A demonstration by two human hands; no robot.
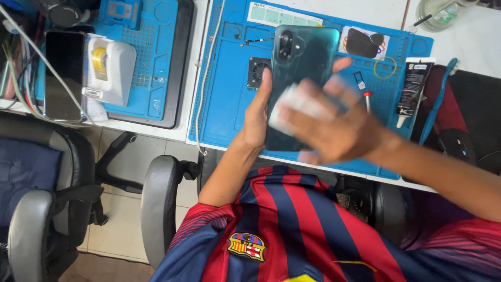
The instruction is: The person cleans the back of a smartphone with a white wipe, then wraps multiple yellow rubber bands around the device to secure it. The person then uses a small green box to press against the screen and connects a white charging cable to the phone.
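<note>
Fingers of the left hand wrap the left edge of a dark green phone, gripping it back-side up with the camera bump toward the far end, above the blue mat on the table. Right hand lies across the lower half of the phone's back, its fingers pressing a small white wad, a cloth or wipe by the look of it, flat against the glass; the hand is blurred, so how tightly those fingers close on the wad I cannot tell exactly, though they clearly hold it down. By my judgement the step in hand is wiping the phone's back. The next stroke would call for steady counter-pressure from the left hand so the phone does not twist, and for keeping the wad flat as it passes toward the camera bump. On the mat near the phone lie a black glue tube, a blue-handled tool, a small black fan and a yellow ring. Further left on the table stand a white tape dispenser and a second dark phone.
</note>
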